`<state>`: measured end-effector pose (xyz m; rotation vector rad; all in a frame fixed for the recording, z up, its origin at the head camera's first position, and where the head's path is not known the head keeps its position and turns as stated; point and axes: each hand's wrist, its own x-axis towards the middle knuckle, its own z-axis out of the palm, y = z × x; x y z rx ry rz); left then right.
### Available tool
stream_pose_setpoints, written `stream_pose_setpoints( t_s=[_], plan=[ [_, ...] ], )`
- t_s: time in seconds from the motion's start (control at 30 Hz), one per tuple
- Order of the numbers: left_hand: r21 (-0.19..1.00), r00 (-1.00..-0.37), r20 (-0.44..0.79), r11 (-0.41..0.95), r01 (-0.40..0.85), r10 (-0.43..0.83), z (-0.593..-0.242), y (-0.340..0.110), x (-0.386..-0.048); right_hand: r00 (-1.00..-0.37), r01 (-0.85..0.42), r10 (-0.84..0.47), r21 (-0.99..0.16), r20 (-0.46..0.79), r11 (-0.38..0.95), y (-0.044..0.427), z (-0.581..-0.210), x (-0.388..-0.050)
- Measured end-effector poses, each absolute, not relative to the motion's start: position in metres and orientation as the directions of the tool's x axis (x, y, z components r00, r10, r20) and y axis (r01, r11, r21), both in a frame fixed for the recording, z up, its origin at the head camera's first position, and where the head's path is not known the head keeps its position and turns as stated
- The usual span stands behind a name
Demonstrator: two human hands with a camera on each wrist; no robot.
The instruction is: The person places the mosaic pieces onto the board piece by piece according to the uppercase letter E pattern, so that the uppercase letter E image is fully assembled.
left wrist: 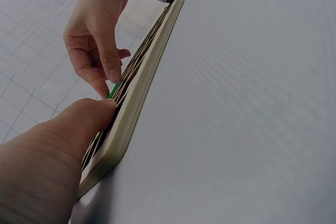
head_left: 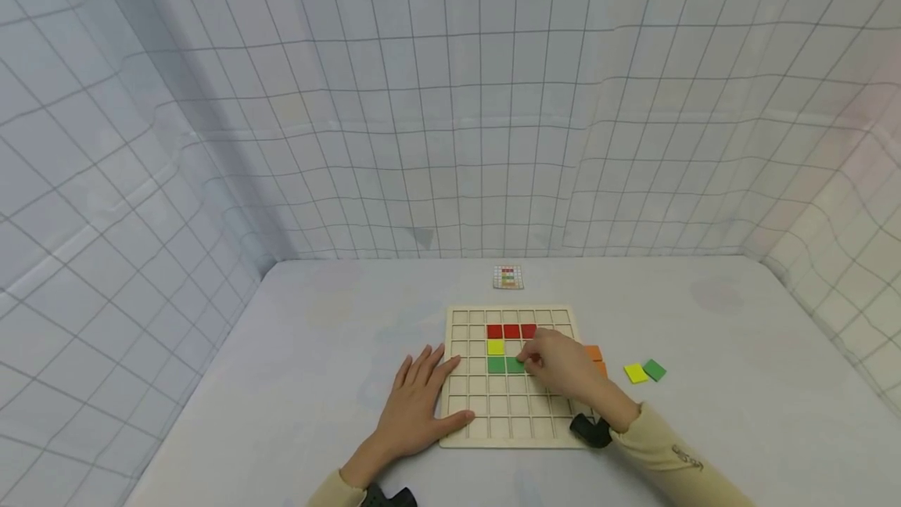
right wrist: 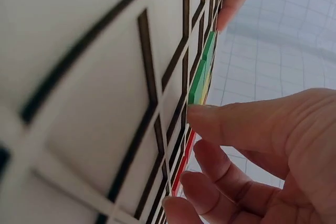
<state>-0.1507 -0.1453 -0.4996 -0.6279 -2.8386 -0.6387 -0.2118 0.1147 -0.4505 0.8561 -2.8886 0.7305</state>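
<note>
A pale wooden grid board (head_left: 479,405) lies flat on the table. Its left edge is under my left hand (head_left: 414,413), fingers spread straight and thumb over the lower left cells. My right hand (head_left: 563,366) pinches a green square tile (head_left: 515,365) with thumb and forefinger at a cell near the middle. Beside that tile, to its left, sits another green tile (head_left: 496,365). Above them are a yellow tile (head_left: 496,346) and a row of three red tiles (head_left: 511,331), the rightmost partly behind my right hand. In the right wrist view the thumb (right wrist: 210,119) touches the green tile's edge.
Orange tiles (head_left: 594,353) lie by the board's right edge, partly hidden by my right hand. Farther right are a loose yellow tile (head_left: 636,373) and a loose green tile (head_left: 655,370). A small pattern card (head_left: 508,277) lies behind the board. Gridded white cloth (head_left: 450,139) walls surround the table.
</note>
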Motion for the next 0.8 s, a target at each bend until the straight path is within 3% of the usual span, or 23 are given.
stream_pose_setpoints(
  t_s=[0.43,0.6,0.8],
  plan=[
    [0.351,-0.886,0.273,0.819,0.454,0.374,-0.499,-0.145,-0.150,-0.788,-0.592,-0.604,-0.419,0.119,0.689,0.132,-0.453,-0.204],
    [0.350,-0.890,0.268,0.823,0.448,0.370,-0.500,-0.145,-0.152,-0.746,-0.612,-0.651,-0.526,0.139,0.590,0.147,-0.454,-0.203],
    [0.357,-0.894,0.255,0.824,0.440,0.368,-0.503,-0.146,-0.152,-0.797,-0.561,-0.567,-0.600,0.208,0.570,0.176,-0.452,-0.199]
  ],
)
